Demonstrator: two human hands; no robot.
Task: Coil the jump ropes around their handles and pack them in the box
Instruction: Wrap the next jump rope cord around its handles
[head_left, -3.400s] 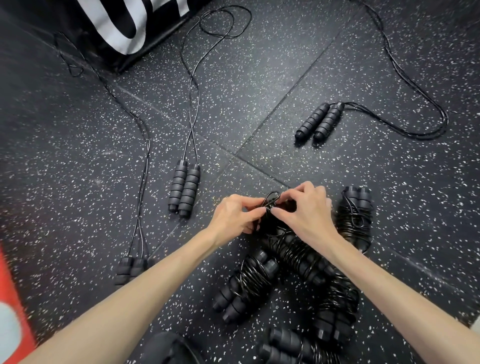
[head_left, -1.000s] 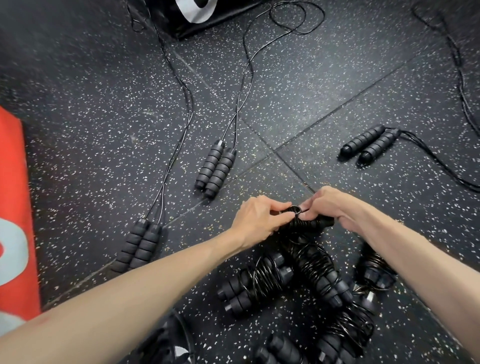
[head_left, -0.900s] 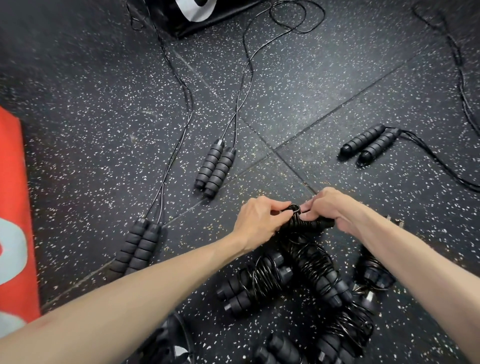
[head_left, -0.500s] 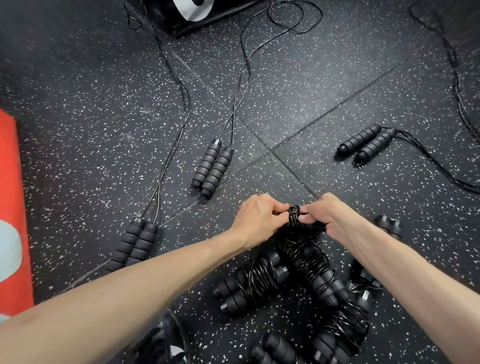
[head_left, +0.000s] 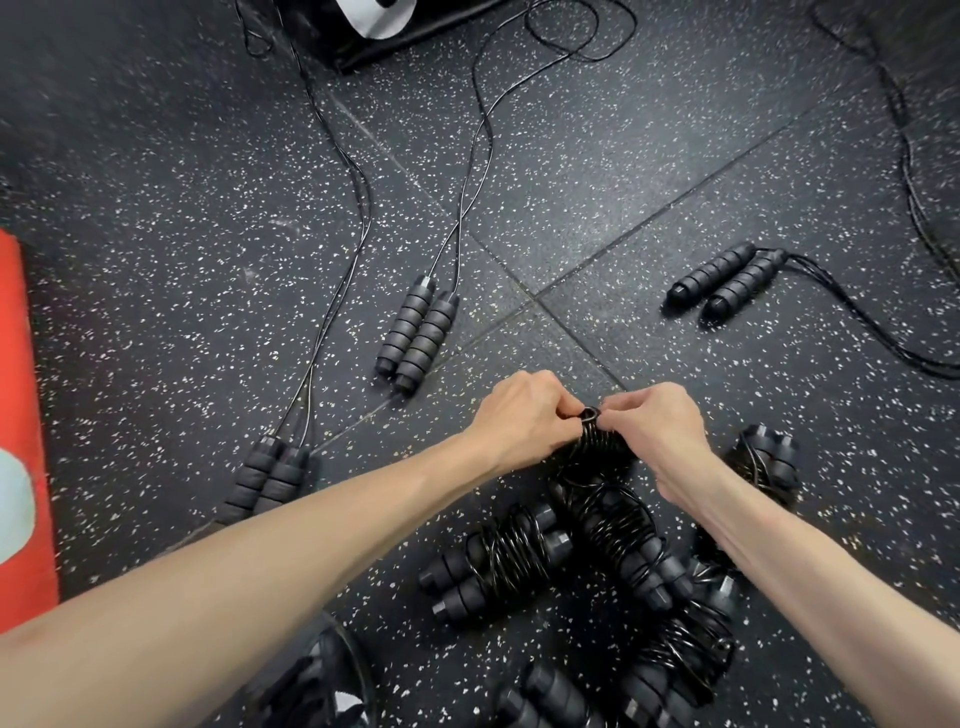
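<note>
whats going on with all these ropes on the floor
A person is coiling jump ropes. The left hand and right hand pinch the last loop of cord on a wrapped rope. Several coiled bundles lie nearby, and three uncoiled ropes lie stretched out on the speckled floor.

Floor's that black rubber gym tile (head_left: 597, 171) with white speckles, seams crossing mid-room, and a red mat (head_left: 23, 415) along the left edge.
</note>
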